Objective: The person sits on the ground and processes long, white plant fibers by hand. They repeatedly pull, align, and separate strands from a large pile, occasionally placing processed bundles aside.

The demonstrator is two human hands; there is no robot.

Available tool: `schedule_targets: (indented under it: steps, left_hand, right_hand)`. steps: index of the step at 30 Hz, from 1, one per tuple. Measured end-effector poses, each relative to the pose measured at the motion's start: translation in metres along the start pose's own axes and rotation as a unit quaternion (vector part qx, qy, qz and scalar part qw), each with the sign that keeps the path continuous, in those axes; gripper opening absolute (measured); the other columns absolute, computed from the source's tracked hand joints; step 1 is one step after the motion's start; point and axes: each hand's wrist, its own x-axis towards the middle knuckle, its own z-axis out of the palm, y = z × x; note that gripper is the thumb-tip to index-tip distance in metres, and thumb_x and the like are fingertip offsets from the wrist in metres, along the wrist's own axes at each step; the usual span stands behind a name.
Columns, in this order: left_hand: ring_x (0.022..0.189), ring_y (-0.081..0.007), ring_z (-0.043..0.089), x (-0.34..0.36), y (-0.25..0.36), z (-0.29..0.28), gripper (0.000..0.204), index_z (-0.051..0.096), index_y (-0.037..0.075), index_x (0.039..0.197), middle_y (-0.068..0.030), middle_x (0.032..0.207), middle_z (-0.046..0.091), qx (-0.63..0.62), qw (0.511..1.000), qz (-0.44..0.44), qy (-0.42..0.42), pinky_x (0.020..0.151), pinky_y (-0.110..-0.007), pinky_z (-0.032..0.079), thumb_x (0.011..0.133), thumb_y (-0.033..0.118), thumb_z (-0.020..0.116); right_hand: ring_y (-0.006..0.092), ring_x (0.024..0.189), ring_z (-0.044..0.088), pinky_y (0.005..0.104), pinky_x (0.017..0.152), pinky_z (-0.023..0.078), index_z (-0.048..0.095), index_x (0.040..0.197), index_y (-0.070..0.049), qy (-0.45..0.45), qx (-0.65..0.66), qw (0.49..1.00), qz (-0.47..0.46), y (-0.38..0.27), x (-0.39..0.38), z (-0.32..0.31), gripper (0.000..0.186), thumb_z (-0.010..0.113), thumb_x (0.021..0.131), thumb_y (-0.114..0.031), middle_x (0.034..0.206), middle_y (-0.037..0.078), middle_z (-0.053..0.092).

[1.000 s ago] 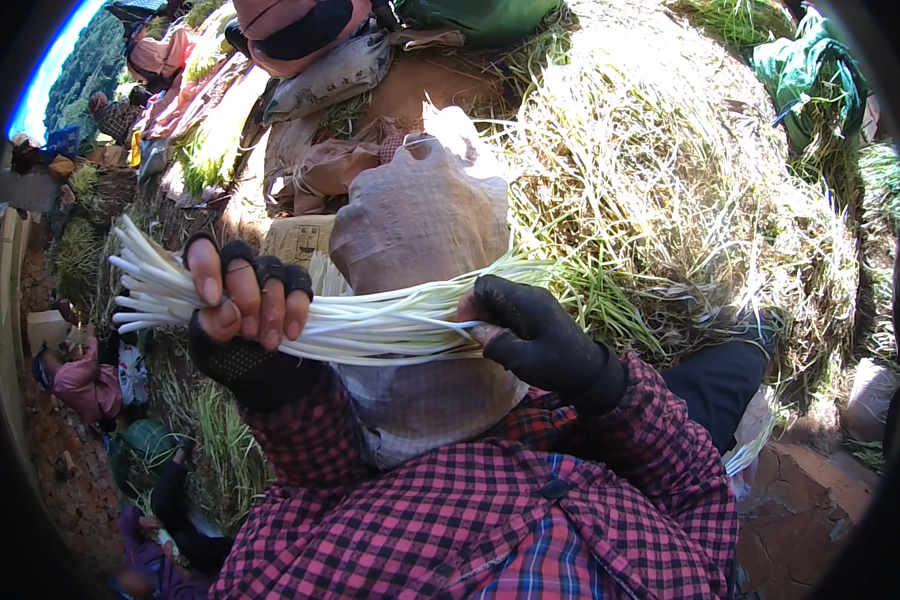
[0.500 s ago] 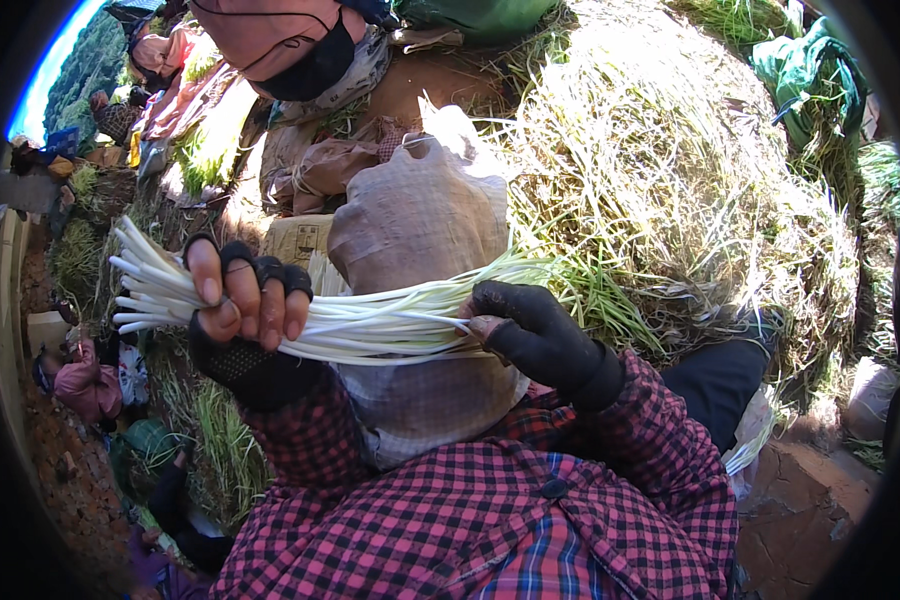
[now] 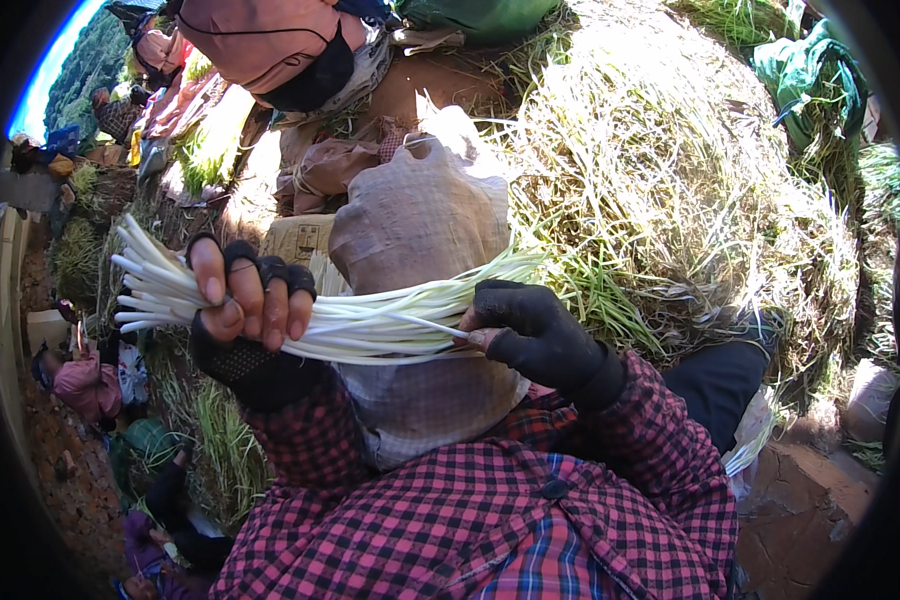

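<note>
A bundle of long, thin white stalks [image 3: 385, 318], paling to green at the far right end and looking like garlic scapes, lies crosswise in front of me. My left hand [image 3: 250, 310], in a black fingerless glove, is closed around it near the left end, where the cut ends [image 3: 150, 278] fan out. At the bundle's right part, my right hand [image 3: 525, 325], also gloved in black, pinches a single stalk between thumb and fingers. That stalk stands slightly off the bundle. Beneath the stalks, a greyish-beige cloth [image 3: 415, 225] covers my lap.
A big heap of straw-like cut leaves [image 3: 670, 200] rises at the right. Ahead sit a cardboard box [image 3: 298, 238] and a person in a pink garment [image 3: 255, 40]. Green netting [image 3: 815, 80] hangs at the far right. More people are at the left, one in pink [image 3: 85, 385].
The stalk pinched by my right hand now angles away from the bundle more clearly. My left hand still grips the bundle, nearly unmoved. The person ahead has shifted slightly left.
</note>
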Motion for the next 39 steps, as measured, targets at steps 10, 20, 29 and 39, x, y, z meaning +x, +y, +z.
schedule_targets:
  steps: [10,20,29,39]
  left_hand:
    - [0.053,-0.0136,0.049,0.001,0.001,-0.004,0.011,0.044,0.011,0.088,-0.0015,0.064,0.048,0.026,1.0,-0.002,-0.005,0.054,-0.03,0.042,0.082,0.004,0.05]
    - [0.057,-0.0131,0.045,0.002,0.0,0.001,0.01,0.046,0.011,0.089,-0.0009,0.066,0.045,-0.004,1.0,-0.012,-0.007,0.057,-0.03,0.039,0.082,0.004,0.049]
    - [0.051,-0.0146,0.051,0.001,0.0,-0.013,0.014,0.041,0.01,0.087,-0.0024,0.063,0.049,0.015,0.999,-0.017,-0.027,0.052,-0.03,0.045,0.082,0.003,0.053]
    - [0.052,-0.0151,0.051,-0.001,0.001,-0.012,0.014,0.041,0.01,0.087,-0.0028,0.063,0.048,0.021,0.999,-0.014,-0.019,0.052,-0.031,0.044,0.082,0.004,0.053]
  right_hand:
    - [0.0088,0.075,0.053,0.0238,0.069,0.044,0.061,0.095,0.002,-0.039,0.121,0.988,0.09,0.001,-0.003,-0.003,0.017,0.056,0.081,-0.005,0.082,0.003,0.059]
    - [0.0091,0.078,0.055,0.025,0.071,0.046,0.059,0.101,0.003,-0.076,0.112,0.988,0.076,0.005,-0.003,-0.006,0.02,0.056,0.081,-0.003,0.086,0.004,0.06]
    - [0.0149,0.066,0.053,0.029,0.065,0.045,0.058,0.087,0.001,-0.041,-0.006,0.999,0.034,0.001,-0.003,0.002,0.011,0.057,0.077,-0.003,0.072,0.01,0.058]
    - [0.0273,0.063,0.053,0.0345,0.061,0.042,0.054,0.085,0.001,0.038,-0.089,0.994,-0.059,0.007,-0.003,0.008,0.012,0.056,0.078,-0.009,0.068,0.016,0.052]
